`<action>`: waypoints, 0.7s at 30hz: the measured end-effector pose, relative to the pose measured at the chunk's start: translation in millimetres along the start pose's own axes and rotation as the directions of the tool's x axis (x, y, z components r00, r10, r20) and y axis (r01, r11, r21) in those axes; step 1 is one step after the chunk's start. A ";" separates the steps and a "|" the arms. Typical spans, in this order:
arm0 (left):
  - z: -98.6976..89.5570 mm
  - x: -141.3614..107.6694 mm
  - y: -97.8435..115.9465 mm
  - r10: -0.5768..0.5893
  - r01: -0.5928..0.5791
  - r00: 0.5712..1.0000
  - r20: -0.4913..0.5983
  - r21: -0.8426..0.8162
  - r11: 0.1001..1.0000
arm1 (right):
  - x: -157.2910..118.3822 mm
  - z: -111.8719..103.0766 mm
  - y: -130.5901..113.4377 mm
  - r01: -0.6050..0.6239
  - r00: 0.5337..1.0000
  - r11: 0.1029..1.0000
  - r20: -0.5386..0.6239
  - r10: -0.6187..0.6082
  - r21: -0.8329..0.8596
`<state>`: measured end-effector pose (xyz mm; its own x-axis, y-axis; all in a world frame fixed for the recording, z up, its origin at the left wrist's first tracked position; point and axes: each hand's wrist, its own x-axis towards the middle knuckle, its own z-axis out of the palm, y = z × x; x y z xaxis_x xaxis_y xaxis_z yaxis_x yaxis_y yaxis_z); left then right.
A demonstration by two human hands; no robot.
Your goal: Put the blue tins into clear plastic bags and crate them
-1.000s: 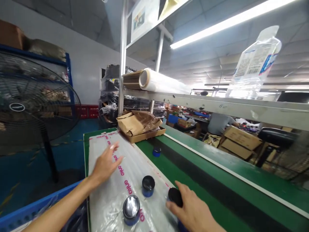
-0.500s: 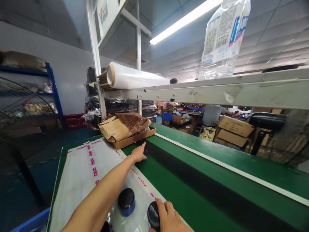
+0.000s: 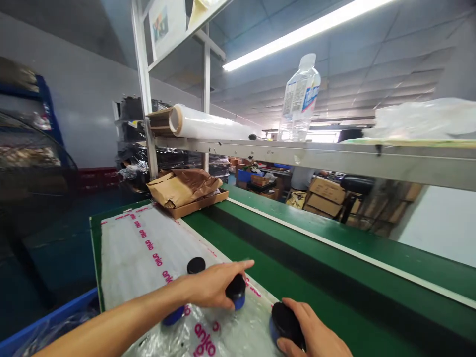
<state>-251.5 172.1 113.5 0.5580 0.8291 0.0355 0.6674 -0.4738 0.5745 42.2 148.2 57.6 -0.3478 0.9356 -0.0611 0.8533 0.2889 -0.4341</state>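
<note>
My left hand [image 3: 219, 283] grips a black-lidded blue jar [image 3: 237, 292] near the right edge of the white plastic-covered board [image 3: 122, 258]. Nearer to me, at the lower right, my right hand [image 3: 312, 329] has its fingers round another black-topped jar [image 3: 285, 325]. A third black lid [image 3: 196, 265] shows just beyond my left wrist. Below my left forearm, part of a blue jar [image 3: 173, 316] is visible, its top hidden by the arm.
A cardboard tray [image 3: 201, 204] with brown paper sits at the far end of the green bench [image 3: 334, 277]. Above run a shelf beam [image 3: 334, 157], a film roll [image 3: 211, 123] and a plastic bottle [image 3: 300, 99]. A blue bin [image 3: 48, 320] stands lower left.
My left hand has come back from the green surface near the cardboard tray and now holds a jar on the board. My right hand is still on a jar. The view has shifted.
</note>
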 end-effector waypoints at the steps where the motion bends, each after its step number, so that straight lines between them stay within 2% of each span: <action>1: 11.6 -3.5 5.8 0.011 -0.011 1.000 0.022 -0.015 1.000 | -8.4 0.4 -0.1 0.009 1.000 1.000 -0.003 -0.009 -0.013; 3: 31.7 -5.5 14.4 0.027 -0.026 0.999 0.043 -0.038 0.999 | -21.4 1.2 -1.6 0.029 0.999 0.999 -0.020 -0.029 -0.024; 6: 51.5 -2.6 23.3 0.021 -0.018 0.999 0.045 -0.053 0.998 | -32.8 -2.9 -4.9 -0.017 0.999 1.000 -0.033 0.017 -0.003; 10: 60.4 -3.2 30.8 -0.032 0.033 0.999 0.006 -0.056 0.998 | -45.7 -21.7 -5.2 -0.099 0.994 0.994 -0.032 0.101 0.051; 13: 65.2 -7.6 34.1 -0.087 0.082 0.994 -0.071 -0.063 0.995 | -62.1 -32.8 0.8 -0.142 0.989 0.987 -0.032 0.145 0.073; 17: 77.5 -7.2 36.6 -0.169 0.161 0.971 -0.166 -0.064 0.985 | -82.2 -25.8 9.2 -0.133 0.987 0.982 -0.073 0.143 0.132; 21: 85.6 -2.9 38.7 -0.165 0.158 0.971 -0.171 -0.053 0.986 | -90.6 -17.1 20.8 -0.124 0.983 0.983 -0.117 0.140 0.135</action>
<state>-185.1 126.0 65.7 0.3473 0.9344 0.0795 0.7205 -0.3202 0.6152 98.2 72.9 69.5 -0.1765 0.9842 -0.0157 0.8297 0.1402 -0.5403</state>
